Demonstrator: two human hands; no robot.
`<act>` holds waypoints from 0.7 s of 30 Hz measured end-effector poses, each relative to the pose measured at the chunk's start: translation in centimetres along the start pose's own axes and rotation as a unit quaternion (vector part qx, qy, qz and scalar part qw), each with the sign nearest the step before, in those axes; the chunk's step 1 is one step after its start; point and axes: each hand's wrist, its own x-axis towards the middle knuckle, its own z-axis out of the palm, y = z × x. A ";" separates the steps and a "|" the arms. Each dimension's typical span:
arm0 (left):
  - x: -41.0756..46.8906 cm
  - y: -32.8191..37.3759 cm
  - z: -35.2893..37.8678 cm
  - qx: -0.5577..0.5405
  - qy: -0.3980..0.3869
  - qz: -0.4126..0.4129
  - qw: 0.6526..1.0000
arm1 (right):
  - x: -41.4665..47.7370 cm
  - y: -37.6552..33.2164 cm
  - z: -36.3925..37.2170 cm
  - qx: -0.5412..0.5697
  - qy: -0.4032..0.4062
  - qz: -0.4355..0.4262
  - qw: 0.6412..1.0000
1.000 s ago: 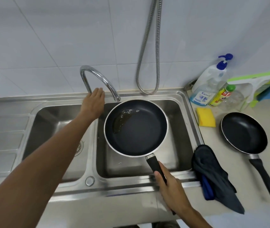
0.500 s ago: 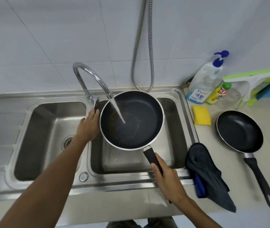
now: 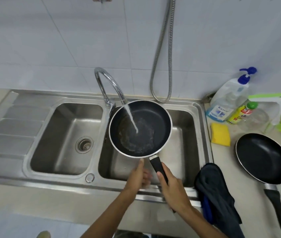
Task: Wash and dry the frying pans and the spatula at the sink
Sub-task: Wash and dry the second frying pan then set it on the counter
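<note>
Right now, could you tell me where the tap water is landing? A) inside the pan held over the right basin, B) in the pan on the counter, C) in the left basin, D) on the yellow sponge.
A: the stream from the tap hits the inside of the held pan.

- One view only, head cam, wide-angle; nothing shared w/ another view.
- Looks forward & down from above the sink (image 3: 203,134), facing the tiled wall (image 3: 50,48).
- Close: forearms enter from bottom edge, counter (image 3: 225,160) at right.
</note>
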 end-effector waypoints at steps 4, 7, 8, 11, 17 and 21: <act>-0.1 1.8 4.4 -0.167 -0.152 -0.058 0.972 | 0.2 -0.1 -0.3 0.020 -0.005 -0.017 1.000; -0.2 2.4 6.7 -0.282 -0.141 -0.091 0.945 | 0.0 0.5 -0.8 0.014 -0.009 -0.018 1.000; -0.4 2.4 7.6 -0.298 -0.133 -0.096 0.940 | -0.3 0.8 -1.2 0.008 -0.013 -0.015 1.000; -0.8 1.7 9.9 -0.267 -0.096 -0.098 0.954 | -1.1 2.1 -2.9 -0.011 -0.015 -0.005 1.000; -0.7 1.7 12.0 -0.242 -0.047 -0.070 0.967 | -1.3 3.2 -4.1 -0.004 0.002 0.012 1.000; -0.8 1.7 10.8 -0.206 -0.035 -0.066 0.976 | -1.3 2.4 -3.3 0.012 -0.019 0.015 1.000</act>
